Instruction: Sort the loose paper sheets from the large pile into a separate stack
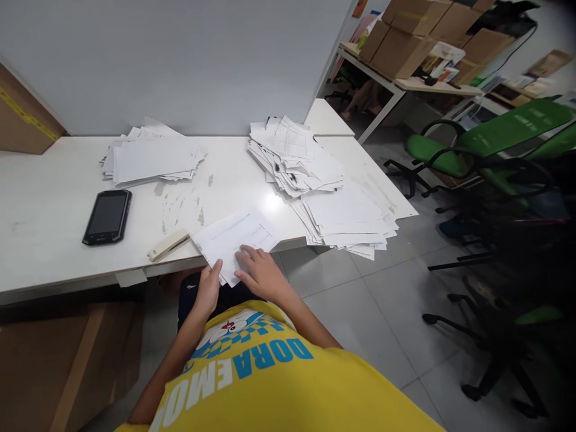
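The left hand point(209, 289) grasps the near left corner of some white sheets point(238, 240), its thumb on top. The right hand point(261, 273) is loosely open, palm down, with its fingers spread over the near right part of the same sheets. These lie tilted across the near edge of the white surface point(148, 231), partly on it and partly over the person's lap, with printed lines on their upper face.

Just left of the sheets is a beige stapler point(170, 245), set at a slant near the edge. Farther left, a black phone point(107, 217) lies face up. Beyond the phone, toward the far side, sits a loose paper stack point(153, 157). To the right of that, also far, is a messier paper pile point(294, 159) with dark marks between its layers. Nearer and to its right, a fanned stack point(348, 219) reaches past the near edge. A gray partition point(180, 66) stands along the far side.
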The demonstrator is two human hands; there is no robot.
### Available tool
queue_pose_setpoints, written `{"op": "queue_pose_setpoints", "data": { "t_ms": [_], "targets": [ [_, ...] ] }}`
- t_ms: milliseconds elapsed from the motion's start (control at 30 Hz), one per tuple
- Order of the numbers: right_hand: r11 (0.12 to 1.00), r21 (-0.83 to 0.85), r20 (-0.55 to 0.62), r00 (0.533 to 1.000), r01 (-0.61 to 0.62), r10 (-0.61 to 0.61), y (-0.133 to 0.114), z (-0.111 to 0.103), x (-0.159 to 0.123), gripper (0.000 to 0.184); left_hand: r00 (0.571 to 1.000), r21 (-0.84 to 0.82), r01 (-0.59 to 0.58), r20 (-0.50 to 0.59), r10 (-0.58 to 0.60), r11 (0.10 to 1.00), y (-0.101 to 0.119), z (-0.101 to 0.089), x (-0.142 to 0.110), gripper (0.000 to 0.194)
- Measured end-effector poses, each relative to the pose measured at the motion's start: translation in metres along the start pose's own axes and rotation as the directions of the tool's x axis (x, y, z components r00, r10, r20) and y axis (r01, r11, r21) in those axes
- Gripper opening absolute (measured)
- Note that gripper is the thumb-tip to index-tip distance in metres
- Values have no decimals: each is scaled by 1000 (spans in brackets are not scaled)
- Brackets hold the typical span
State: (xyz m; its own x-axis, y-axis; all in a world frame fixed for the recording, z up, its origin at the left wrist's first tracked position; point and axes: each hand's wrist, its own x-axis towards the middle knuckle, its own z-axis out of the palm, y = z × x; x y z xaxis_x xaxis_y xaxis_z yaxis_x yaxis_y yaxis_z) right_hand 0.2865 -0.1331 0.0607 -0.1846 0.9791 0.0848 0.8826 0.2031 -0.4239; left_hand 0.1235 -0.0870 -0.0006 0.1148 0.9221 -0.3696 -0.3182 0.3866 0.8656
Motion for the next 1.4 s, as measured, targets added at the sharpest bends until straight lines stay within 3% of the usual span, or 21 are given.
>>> {"op": "queue_pose_setpoints", "data": {
  "t_ms": [67,167,267,400,600,700,767,833,900,967,1033,1100,1267,1400],
  "targets": [
    [997,6,-111,991,-72,72,19,2,1,50,999,11,-27,-29,27,1000,-2,-2,0,58],
    [966,11,-292,924,-257,249,54,7,2,51,994,22,-37,-100,39,999,-3,-5,-1,60],
    [942,17,-332,887,-335,321,77,11,2,58,997,16,-5,-73,6,1000,-1,-6,-4,62],
    [948,40,-341,888,-314,309,75,13,1,54,998,-17,67,10,-67,998,2,-1,-10,66],
    [934,210,-345,872,-288,347,58,14,-1,48,994,-47,109,25,-108,993,4,-3,-13,61],
    [907,271,-393,822,-324,411,61,14,-3,47,996,10,87,17,-87,996,5,-10,-13,66],
    [857,308,-405,758,-414,512,64,13,-8,47,997,56,74,14,-75,996,5,-14,-14,68],
    [770,393,-320,710,-503,627,68,14,-16,46,997,102,78,19,-81,992,3,-19,-15,70],
    [631,549,-172,665,-548,727,71,16,-25,47,995,142,93,28,-98,985,2,-22,-16,73],
    [433,736,4,642,-520,766,72,18,-32,50,993,176,100,42,-109,979,2,-23,-18,74],
    [242,858,160,682,-454,714,72,18,-36,52,992,199,90,66,-105,976,3,-24,-20,75],
    [159,902,218,743,-401,633,69,15,-36,50,992,196,80,82,-98,977,6,-23,-20,75],
    [225,923,119,786,-313,607,62,7,-19,49,997,112,48,55,-54,993,10,-26,-13,72],
    [257,920,75,778,-295,624,60,8,-4,47,998,161,-54,2,55,985,10,-34,-6,61]
  ]
}}
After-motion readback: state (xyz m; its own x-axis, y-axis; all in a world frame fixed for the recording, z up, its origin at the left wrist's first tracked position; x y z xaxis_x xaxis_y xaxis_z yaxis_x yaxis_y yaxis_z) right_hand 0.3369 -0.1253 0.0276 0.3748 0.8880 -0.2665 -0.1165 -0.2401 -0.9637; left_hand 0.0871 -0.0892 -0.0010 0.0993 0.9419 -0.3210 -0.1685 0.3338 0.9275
